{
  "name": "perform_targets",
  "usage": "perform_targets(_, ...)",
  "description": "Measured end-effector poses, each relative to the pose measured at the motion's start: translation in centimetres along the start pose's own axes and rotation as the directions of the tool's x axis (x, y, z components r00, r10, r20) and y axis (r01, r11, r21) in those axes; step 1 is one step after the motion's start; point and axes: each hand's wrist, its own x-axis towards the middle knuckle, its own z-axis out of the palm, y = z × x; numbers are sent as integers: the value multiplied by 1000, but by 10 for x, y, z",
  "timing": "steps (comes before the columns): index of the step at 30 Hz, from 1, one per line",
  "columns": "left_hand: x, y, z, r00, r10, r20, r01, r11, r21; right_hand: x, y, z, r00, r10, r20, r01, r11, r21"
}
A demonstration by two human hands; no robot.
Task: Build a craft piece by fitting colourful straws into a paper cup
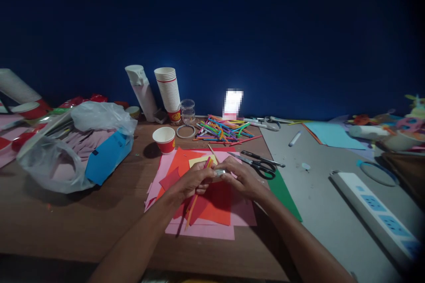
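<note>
Left hand (192,180), fingers pinched on orange stick (193,205), right hand (241,179), fingers pinched on small silver object (219,173), held above pink paper sheets (199,231) on bench (66,225)

Route, left hand (192,180) side: a strip of wooden table (83,225) runs between the plastic bag (49,163) and the pink paper (199,230). Obstruction, same hand: a held stick (194,203) projecting toward the near edge. Forward: a red paper cup (164,139) and a heap of coloured sticks (224,130), narrow gap between. Obstruction, right hand (244,179) side: black-handled scissors (260,168) lying just beside the fingers. Route beyond: a grey board (318,177), bounded by a power strip (375,214).
</note>
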Motion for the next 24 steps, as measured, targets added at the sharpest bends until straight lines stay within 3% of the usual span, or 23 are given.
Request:
perform_targets(7, 2, -4, -3, 1000, -5, -2, 5, 1000, -16, 1, -3, -1, 1000, 30, -3, -30, 999, 16)
perform_targets(14, -1, -2, 4, 996, 62, 63, -63, 998, 11, 0, 4, 1, 997, 75, 3, -75, 997, -18)
perform_targets(24, 2, -2, 2, 999, -25, 36, 25, 1000, 11, 1, 1, 0, 997, 74, 22, -74, 997, -17)
